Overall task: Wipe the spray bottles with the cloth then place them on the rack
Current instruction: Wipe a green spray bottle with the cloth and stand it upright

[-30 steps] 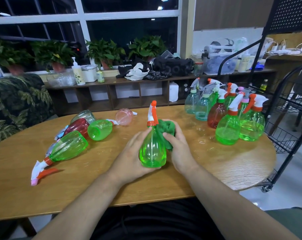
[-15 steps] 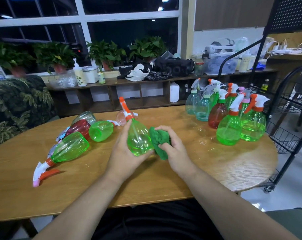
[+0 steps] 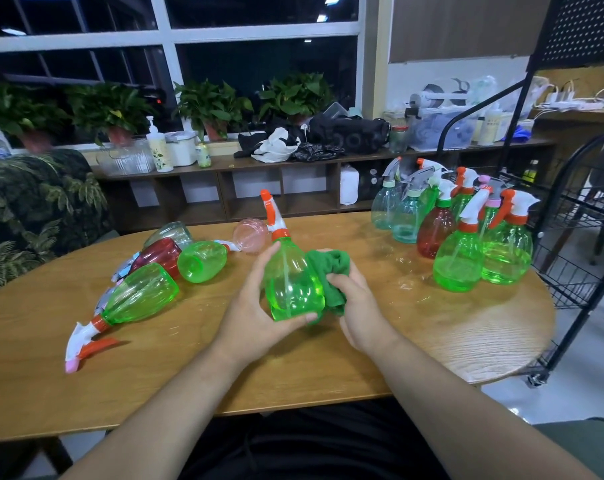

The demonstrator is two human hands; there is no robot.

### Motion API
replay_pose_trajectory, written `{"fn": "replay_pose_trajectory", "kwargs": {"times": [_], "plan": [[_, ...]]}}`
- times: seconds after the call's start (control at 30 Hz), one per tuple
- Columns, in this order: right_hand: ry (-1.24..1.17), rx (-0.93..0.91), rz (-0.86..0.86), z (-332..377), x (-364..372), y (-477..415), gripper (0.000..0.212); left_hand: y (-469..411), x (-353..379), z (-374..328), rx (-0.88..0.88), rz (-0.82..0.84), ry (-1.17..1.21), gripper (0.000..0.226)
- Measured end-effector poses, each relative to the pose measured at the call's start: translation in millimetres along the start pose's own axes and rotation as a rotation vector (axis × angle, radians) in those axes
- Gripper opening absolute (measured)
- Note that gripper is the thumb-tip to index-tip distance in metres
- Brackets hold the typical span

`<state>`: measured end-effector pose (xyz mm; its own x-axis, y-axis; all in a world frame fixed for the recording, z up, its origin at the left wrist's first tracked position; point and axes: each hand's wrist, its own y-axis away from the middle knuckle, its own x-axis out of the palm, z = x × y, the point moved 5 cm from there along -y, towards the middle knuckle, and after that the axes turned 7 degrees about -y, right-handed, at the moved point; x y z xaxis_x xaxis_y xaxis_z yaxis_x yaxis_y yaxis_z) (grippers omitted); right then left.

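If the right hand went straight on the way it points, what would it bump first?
Probably the green spray bottle: the right hand bunches the green cloth against its side, and the left hand holds it from the other side.

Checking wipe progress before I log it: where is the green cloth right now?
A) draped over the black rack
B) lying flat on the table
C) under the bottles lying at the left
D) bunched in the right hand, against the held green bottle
D: the right hand grips the bunched green cloth against the side of the green spray bottle, which the left hand holds above the table.
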<state>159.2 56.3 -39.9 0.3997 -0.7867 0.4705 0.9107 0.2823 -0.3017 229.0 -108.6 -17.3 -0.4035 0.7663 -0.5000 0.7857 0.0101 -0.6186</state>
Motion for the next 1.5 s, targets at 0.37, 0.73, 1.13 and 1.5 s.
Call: {"fn": "replay_pose_trajectory", "kwargs": {"times": [0.37, 0.73, 1.13, 1.5], "plan": [[-0.112, -0.055, -0.046, 10.6, -4.8, -2.5, 0.038, 1.3, 23.7, -3.6, 0.204, 0.183, -0.188, 0.12], [0.267, -0.188, 0.093, 10.8, 4.6, 3.8, 0.048, -2.1, 13.2, 8.9, 0.101, -0.026, -0.251, 0.114], [0.199, -0.073, 0.122, 2.6, 6.7, 2.7, 0.048, -6.2, -8.5, 22.9, -0.104, -0.201, -0.11, 0.114], [-0.185, 0.196, -0.029, -4.2, -2.4, -0.8, 0.053, 1.0, 2.4, -2.1, 0.039, 0.095, -0.001, 0.117]]}}
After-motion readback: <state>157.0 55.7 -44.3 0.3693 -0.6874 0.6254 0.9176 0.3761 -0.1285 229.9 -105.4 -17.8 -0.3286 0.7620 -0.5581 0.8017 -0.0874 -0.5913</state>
